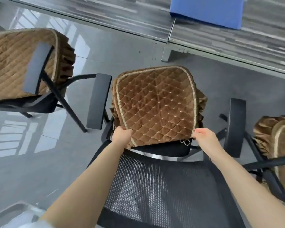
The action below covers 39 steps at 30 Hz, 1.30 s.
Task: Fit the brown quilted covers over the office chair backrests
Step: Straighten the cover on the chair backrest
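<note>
Left hand (122,134): fingers curled over the near left corner of the brown quilted cover (155,104), gripping it; fingertips hidden under the fabric. Right hand (205,137): pinches the near right corner of the same cover, thumb on top, other fingers tucked beneath and not visible.

Between the hands: the cover's near edge is lifted slightly; a small metal ring or clip (186,142) shows under it, detail too blurred to resolve. Beyond the hands the cover lies spread over the seat of the middle chair, its ruffled skirt hanging at both sides.

Below the hands, toward the person: black mesh backrest (155,186), bare, its lower part cut off by the frame edge.

Just outside each hand: black armrests, left (98,101) and right (234,127).

Further left of the left hand: second chair (18,63) with a brown quilted cover on it, blurred, partly cut off. Further right of the right hand: third covered chair (276,140), mostly out of frame.

Far beyond the hands: grey wood-grain tabletop (220,37) carrying a blue pad (207,10), its top cut off. Glossy grey floor (31,153) under all.
</note>
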Tool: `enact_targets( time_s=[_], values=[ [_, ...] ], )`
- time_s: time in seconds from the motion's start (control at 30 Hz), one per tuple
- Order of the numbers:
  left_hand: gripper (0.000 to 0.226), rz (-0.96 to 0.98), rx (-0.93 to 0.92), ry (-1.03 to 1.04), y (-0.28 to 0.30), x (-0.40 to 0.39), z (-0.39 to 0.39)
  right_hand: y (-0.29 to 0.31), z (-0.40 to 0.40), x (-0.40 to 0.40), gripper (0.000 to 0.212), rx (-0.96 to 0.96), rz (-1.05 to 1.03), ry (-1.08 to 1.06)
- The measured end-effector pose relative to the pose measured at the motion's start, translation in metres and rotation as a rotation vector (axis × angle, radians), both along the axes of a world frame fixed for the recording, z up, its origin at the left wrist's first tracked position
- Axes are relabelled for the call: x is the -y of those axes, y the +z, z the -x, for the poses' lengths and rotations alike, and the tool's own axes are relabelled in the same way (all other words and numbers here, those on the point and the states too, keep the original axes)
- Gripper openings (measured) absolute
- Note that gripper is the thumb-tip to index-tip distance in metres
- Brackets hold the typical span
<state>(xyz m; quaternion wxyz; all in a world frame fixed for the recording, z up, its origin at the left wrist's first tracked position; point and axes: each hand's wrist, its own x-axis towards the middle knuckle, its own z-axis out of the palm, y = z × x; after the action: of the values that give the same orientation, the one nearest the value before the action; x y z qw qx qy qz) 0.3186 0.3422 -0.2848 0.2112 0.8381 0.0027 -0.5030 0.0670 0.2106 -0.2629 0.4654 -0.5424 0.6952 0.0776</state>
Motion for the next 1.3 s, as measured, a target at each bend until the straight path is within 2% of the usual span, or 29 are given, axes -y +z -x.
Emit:
enact_targets(
  time_s=[0.07, 0.13, 0.2, 0.3, 0.37, 0.43, 0.6, 0.77, 0.87, 1.0, 1.17, 1.3],
  values=[
    [0.024, -0.042, -0.01, 0.035, -0.025, 0.003, -0.005, -0.025, 0.0, 0.012, 0.019, -0.001, 0.002, -0.013],
    [0.019, -0.096, -0.019, 0.066, -0.051, 0.004, -0.007, -0.052, 0.001, 0.025, 0.019, -0.024, -0.006, -0.036],
    [0.031, -0.133, -0.037, 0.068, -0.075, 0.008, -0.009, -0.08, 0.002, 0.04, 0.021, -0.039, -0.01, -0.055],
    [0.063, -0.162, -0.025, 0.082, -0.107, 0.012, -0.01, -0.111, 0.001, 0.059, 0.041, -0.1, 0.008, -0.068],
    [0.072, -0.154, 0.002, 0.104, -0.121, 0.014, -0.012, -0.129, 0.002, 0.072, 0.048, -0.114, -0.003, -0.081],
    [0.069, -0.157, 0.023, 0.127, -0.135, 0.017, -0.013, -0.149, 0.002, 0.085, 0.05, -0.117, -0.018, -0.076],
    [0.041, -0.156, 0.03, 0.183, -0.157, 0.022, -0.019, -0.176, -0.006, 0.097, 0.062, -0.206, 0.006, 0.014],
    [0.05, -0.147, 0.066, 0.282, -0.159, 0.025, -0.029, -0.195, -0.004, 0.102, 0.072, -0.305, 0.013, 0.047],
    [0.052, -0.136, 0.102, 0.323, -0.156, 0.02, -0.03, -0.187, -0.005, 0.099, 0.072, -0.324, 0.021, 0.066],
    [0.06, -0.187, 0.194, 0.232, -0.149, 0.011, -0.031, -0.162, 0.002, 0.08, 0.064, -0.33, 0.062, 0.062],
    [0.049, -0.283, 0.312, -0.04, -0.137, 0.007, -0.021, -0.146, 0.019, 0.034, 0.058, -0.409, 0.02, 0.103],
    [0.048, -0.356, 0.382, -0.211, -0.139, 0.006, -0.01, -0.15, 0.028, 0.01, 0.052, -0.421, -0.076, 0.075]
  ],
)
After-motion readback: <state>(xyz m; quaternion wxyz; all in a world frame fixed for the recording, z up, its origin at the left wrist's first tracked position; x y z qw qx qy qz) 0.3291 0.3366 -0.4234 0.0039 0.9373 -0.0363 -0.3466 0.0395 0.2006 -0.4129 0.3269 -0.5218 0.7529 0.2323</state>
